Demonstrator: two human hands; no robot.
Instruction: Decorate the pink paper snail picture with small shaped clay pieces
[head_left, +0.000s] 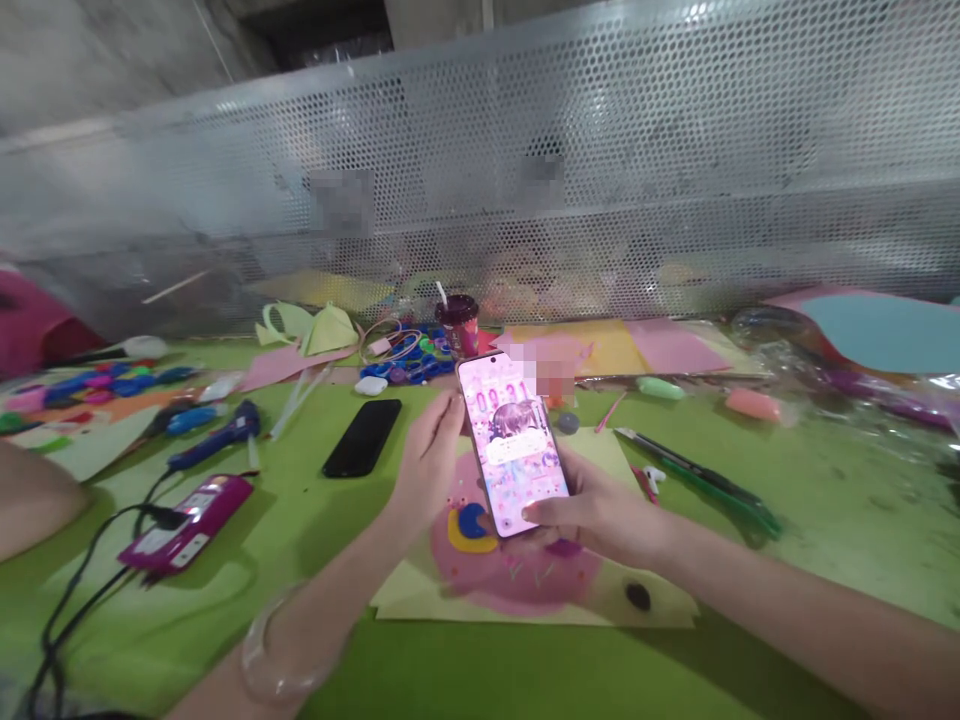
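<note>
A lit smartphone [514, 445] with a pink picture screen is held tilted in front of me. My right hand [600, 505] wraps its lower right side, the thumb lying over the bottom of the screen. At the phone's left edge is my left hand [431, 450], its fingers partly hidden behind the phone. Beneath both hands lies a pale yellow sheet [420, 600] bearing a pink round shape [517, 585] with blue and yellow pieces. A second, black phone [363, 438] rests on the green table to the left.
On the left are a magenta power strip [187, 525] with black cables, a blue glue gun [217, 440] and another person's arm [34, 490]. A lidded cup [458, 325] stands behind the phone. A utility knife [697, 470] lies right; a perforated metal panel [480, 180] rises behind.
</note>
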